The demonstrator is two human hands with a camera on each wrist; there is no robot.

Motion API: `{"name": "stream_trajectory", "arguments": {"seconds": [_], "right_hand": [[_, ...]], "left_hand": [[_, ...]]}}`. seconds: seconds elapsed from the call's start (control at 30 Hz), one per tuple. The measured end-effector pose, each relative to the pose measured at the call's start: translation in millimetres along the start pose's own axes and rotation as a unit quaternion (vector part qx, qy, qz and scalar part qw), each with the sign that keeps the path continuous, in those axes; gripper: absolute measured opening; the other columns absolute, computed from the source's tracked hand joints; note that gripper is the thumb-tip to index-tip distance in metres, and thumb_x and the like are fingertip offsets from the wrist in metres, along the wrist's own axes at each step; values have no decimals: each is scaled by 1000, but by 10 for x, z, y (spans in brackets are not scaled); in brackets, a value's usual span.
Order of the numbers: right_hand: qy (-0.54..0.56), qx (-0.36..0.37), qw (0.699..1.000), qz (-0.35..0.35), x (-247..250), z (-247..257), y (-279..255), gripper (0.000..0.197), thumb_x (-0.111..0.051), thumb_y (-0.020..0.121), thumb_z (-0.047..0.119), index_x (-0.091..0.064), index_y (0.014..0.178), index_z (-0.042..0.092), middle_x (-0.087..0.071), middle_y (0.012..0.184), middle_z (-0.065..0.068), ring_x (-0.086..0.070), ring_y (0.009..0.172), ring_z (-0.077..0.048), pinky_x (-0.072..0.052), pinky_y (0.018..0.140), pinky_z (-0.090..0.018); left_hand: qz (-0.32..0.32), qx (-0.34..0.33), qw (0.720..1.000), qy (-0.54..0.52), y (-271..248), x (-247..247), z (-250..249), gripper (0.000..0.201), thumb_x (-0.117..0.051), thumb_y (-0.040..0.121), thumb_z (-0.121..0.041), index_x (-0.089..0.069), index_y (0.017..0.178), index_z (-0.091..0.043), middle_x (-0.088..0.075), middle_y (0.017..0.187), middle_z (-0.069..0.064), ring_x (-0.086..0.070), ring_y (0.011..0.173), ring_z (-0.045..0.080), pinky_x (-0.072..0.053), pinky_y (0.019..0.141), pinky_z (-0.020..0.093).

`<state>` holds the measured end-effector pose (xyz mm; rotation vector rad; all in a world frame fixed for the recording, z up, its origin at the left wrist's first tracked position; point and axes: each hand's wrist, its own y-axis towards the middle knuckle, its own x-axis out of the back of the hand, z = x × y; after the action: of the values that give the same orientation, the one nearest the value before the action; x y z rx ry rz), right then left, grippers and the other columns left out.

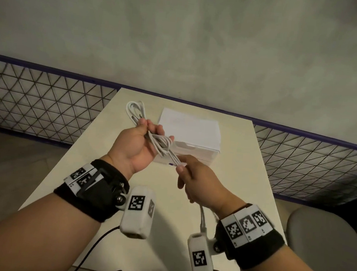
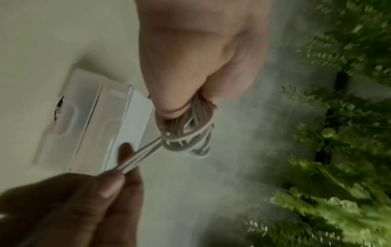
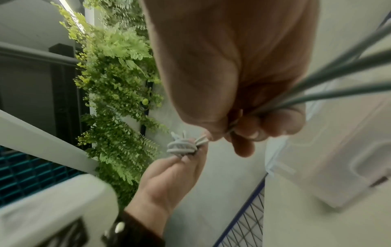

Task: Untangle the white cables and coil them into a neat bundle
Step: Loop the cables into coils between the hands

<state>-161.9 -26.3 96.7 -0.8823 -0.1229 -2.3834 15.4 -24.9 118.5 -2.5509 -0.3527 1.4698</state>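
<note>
My left hand [image 1: 145, 136] holds a bundle of white cables [image 1: 161, 143] above the table, fingers curled round the folded loops, which stick out past the hand toward the far side [image 1: 135, 110]. Turns of cable wrap crosswise around the bundle [image 2: 186, 138] [image 3: 182, 147]. My right hand [image 1: 188, 175] pinches the free strands [image 2: 139, 158] between thumb and fingers, pulled taut from the wrap. The loose ends trail out under the right palm [image 1: 202, 218] [image 3: 338, 80]. The left hand [image 2: 190, 66] and the right hand [image 3: 243, 100] fill the top of their wrist views.
A clear plastic box [image 1: 193, 149] with a white lid [image 1: 189, 125] sits on the cream table [image 1: 246, 163] just beyond my hands. A mesh fence with a purple rail [image 1: 46, 106] runs behind. A grey chair [image 1: 326, 234] stands at the right. Ferns [image 2: 349, 133] show in the wrist views.
</note>
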Motion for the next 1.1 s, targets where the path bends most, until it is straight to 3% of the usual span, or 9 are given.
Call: {"name": "stream_trajectory", "arguments": {"seconds": [0.1,0.23,0.33,0.43,0.53,0.67,0.83,0.93,1.1], "right_hand": [[-26,-1,1000,4,-29,22,-46,20,-45,96,31,-55,94,15,-66,69,4,-49,39,-1,-43,49,-22],[-40,-10,998,47,36,79,-95,28,-47,95,26,-52,122,21,-67,74,10,-58,48,-9,-53,58,-25],[-20,5,999,50,70,138,-137,23,-51,93,22,-43,114,21,-75,82,3,-67,62,-7,-52,69,-31],[93,31,992,74,125,255,-175,21,-53,93,15,-48,111,24,-75,85,-9,-66,56,-16,-55,69,-29],[228,38,966,112,195,304,-142,20,-46,97,17,-58,106,4,-70,91,-15,-66,58,-24,-55,64,-29],[377,37,906,187,265,237,-60,29,-41,93,14,-55,113,0,-68,106,-14,-70,83,-27,-53,90,-42],[216,48,974,50,220,312,-17,20,-48,96,13,-57,102,-3,-72,84,-9,-68,60,-22,-56,64,-26],[125,47,991,-15,165,403,-15,25,-50,96,21,-59,80,5,-68,63,-5,-58,40,-18,-49,49,-23],[-94,87,989,-73,82,372,64,32,-38,95,30,-53,72,13,-68,69,-13,-59,53,-17,-53,60,-34]], "left_hand": [[-59,-42,997,-15,58,-25,-46,34,-34,100,-28,-50,73,-15,-53,51,-2,-51,62,12,-49,92,43],[-122,-92,988,-4,108,-24,-43,27,-38,99,-23,-51,76,-15,-48,71,0,-52,70,14,-46,95,38],[-137,-117,983,38,123,-1,11,25,-38,99,-23,-52,82,-13,-48,78,2,-54,78,15,-46,100,39],[-127,-130,976,123,97,10,124,26,-33,100,-25,-50,84,-13,-48,83,1,-55,87,15,-46,99,40],[-108,-134,971,168,66,-19,244,28,-30,101,-25,-47,82,-13,-49,84,1,-55,90,15,-48,88,36],[-85,-129,967,204,37,-20,339,25,-34,100,-25,-46,82,-13,-49,83,2,-58,93,17,-54,74,37],[-42,-94,964,246,15,22,388,19,-37,99,-25,-45,87,-13,-49,93,8,-56,92,19,-51,68,33],[-16,-117,943,311,-65,-25,437,19,-35,99,-19,-46,86,-11,-52,79,5,-55,72,17,-47,58,27],[0,-125,929,349,-127,-65,479,20,-40,94,-12,-51,77,-11,-51,73,8,-47,73,21,-43,66,32]]}}
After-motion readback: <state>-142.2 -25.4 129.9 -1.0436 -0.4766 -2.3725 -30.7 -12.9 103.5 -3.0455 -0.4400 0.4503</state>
